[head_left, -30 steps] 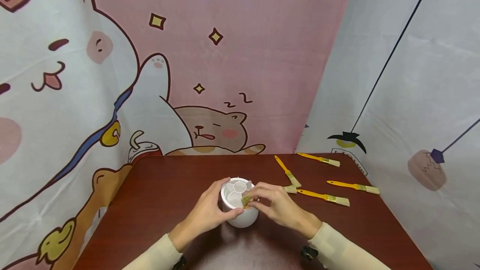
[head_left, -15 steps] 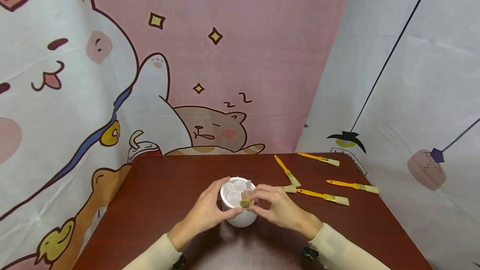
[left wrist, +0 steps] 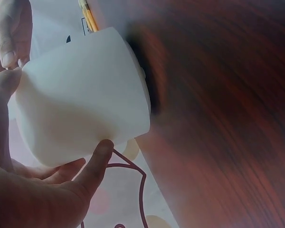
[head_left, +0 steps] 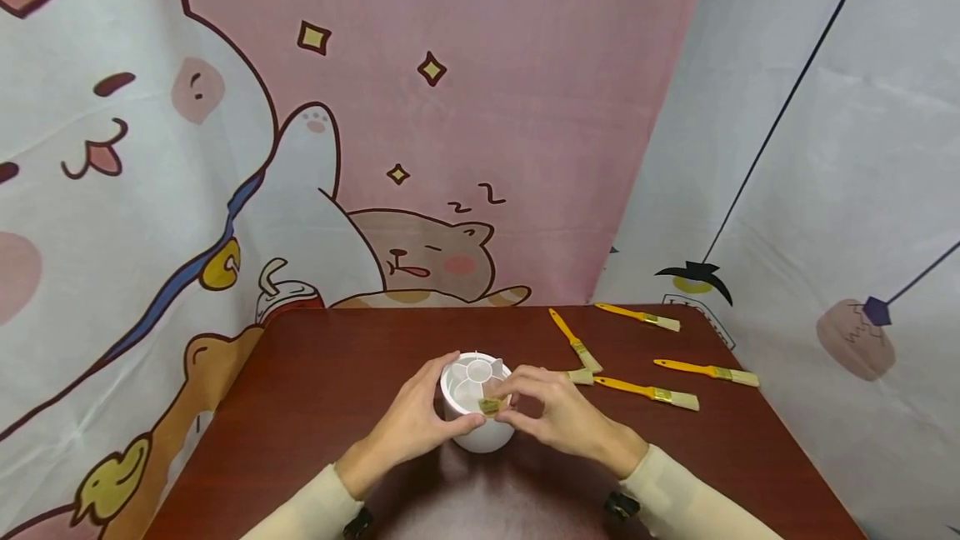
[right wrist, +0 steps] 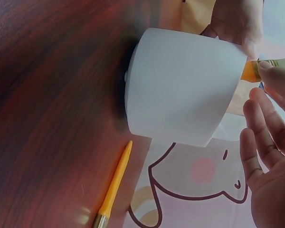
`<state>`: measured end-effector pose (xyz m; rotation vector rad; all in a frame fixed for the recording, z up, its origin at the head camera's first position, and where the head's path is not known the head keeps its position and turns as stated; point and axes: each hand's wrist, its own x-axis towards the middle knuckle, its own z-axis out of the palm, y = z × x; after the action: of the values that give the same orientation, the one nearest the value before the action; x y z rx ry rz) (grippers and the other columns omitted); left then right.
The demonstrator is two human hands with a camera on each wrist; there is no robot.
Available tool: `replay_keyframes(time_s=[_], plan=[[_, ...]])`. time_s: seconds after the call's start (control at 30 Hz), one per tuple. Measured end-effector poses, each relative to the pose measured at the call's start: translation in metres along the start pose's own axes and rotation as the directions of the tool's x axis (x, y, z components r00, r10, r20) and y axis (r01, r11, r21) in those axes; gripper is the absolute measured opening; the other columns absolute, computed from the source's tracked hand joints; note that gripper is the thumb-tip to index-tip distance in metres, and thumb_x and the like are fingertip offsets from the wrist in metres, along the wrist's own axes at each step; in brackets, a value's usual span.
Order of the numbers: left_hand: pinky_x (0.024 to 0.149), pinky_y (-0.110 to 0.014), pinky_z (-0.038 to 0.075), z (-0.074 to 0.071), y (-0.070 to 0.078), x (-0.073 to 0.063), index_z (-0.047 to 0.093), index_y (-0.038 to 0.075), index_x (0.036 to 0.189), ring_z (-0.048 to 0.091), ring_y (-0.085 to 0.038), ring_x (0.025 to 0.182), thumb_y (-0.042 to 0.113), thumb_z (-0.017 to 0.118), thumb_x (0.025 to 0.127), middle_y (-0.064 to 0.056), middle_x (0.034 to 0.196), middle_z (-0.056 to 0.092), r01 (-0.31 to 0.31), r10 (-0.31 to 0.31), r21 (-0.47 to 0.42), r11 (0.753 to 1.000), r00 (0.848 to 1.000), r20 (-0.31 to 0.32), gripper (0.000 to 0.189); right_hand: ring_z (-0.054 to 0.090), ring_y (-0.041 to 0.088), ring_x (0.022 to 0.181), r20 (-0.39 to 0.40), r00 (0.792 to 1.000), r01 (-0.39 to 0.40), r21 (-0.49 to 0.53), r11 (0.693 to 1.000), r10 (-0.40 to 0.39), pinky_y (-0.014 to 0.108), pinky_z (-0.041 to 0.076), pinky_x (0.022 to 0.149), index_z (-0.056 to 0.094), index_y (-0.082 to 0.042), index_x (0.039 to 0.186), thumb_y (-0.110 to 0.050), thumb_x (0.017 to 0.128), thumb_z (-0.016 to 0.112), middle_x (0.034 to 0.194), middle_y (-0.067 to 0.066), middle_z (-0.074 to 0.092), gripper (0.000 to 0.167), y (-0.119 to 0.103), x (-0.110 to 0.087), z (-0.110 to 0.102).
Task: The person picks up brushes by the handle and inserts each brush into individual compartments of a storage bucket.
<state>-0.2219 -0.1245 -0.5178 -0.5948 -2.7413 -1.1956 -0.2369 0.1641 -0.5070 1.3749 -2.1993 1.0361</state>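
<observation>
A white round holder (head_left: pixel 483 438), divided inside around a central ring (head_left: pixel 478 371), stands upright on the table. My left hand (head_left: pixel 416 419) grips its side, thumb at the near rim. In the left wrist view, fingers also lie along the holder's wall (left wrist: pixel 80 95). My right hand (head_left: pixel 558 415) pinches a paintbrush (head_left: pixel 489 406) bristles up at the near-right part of the rim. The right wrist view shows its orange handle (right wrist: pixel 249 72) going down into the holder, thumb on the metal band. The holder's wall hides the rest of the handle.
Several yellow-handled paintbrushes lie on the dark red table to the right, among them one by the back edge (head_left: pixel 637 317) and one nearer (head_left: pixel 648 394). Another brush (head_left: pixel 581 377) is partly hidden behind my right hand. A printed cloth (head_left: pixel 562 148) hangs behind the table.
The brush in my right hand has dropped slightly and its bristle end has tilted toward the near rim. My left hand and the holder have stayed put.
</observation>
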Motion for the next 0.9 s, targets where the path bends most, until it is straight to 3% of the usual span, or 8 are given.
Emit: replay_keyframes(time_s=[0.33, 0.57, 0.73, 0.9], plan=[[0.126, -0.061, 0.056, 0.002, 0.000, 0.001, 0.047, 0.012, 0.177, 0.066, -0.032, 0.154, 0.062, 0.099, 0.087, -0.011, 0.170, 0.063, 0.006, -0.006, -0.004, 1.000, 1.000, -0.007, 0.115, 0.078, 0.014, 0.103, -0.002, 1.000, -0.021, -0.013, 1.000, 0.021, 0.024, 0.065, 0.091, 0.085, -0.020, 0.134, -0.011, 0.094, 0.100, 0.126, -0.008, 0.084, 0.044, 0.002, -0.004, -0.010], [0.126, -0.061, 0.055, 0.004, 0.000, -0.001, 0.045, 0.012, 0.178, 0.065, -0.032, 0.154, 0.063, 0.099, 0.087, -0.011, 0.172, 0.062, 0.010, -0.010, -0.002, 1.000, 1.000, -0.008, 0.118, 0.074, 0.008, 0.099, -0.021, 0.999, -0.042, -0.061, 0.997, 0.041, 0.014, 0.058, 0.092, 0.086, -0.018, 0.128, -0.013, 0.090, 0.103, 0.117, -0.004, 0.083, 0.042, 0.003, -0.007, -0.017], [0.121, -0.060, 0.058, 0.008, 0.003, -0.002, 0.042, 0.013, 0.179, 0.067, -0.031, 0.150, 0.065, 0.101, 0.083, -0.012, 0.169, 0.062, 0.013, -0.013, 0.005, 1.000, 1.000, -0.016, 0.124, 0.076, 0.016, 0.098, -0.023, 0.998, -0.061, -0.067, 0.996, 0.060, 0.014, 0.058, 0.092, 0.086, -0.016, 0.127, -0.014, 0.090, 0.103, 0.120, -0.005, 0.082, 0.040, 0.004, -0.010, -0.023], [0.117, -0.059, 0.060, 0.016, 0.009, -0.003, 0.040, 0.013, 0.180, 0.068, -0.033, 0.146, 0.068, 0.104, 0.078, -0.014, 0.168, 0.060, 0.040, -0.038, 0.032, 0.999, 0.998, -0.056, 0.132, 0.075, 0.015, 0.102, -0.031, 0.996, -0.082, -0.081, 0.993, 0.079, 0.018, 0.060, 0.094, 0.085, -0.014, 0.126, -0.012, 0.088, 0.104, 0.122, -0.005, 0.080, 0.042, 0.006, -0.013, -0.029]])
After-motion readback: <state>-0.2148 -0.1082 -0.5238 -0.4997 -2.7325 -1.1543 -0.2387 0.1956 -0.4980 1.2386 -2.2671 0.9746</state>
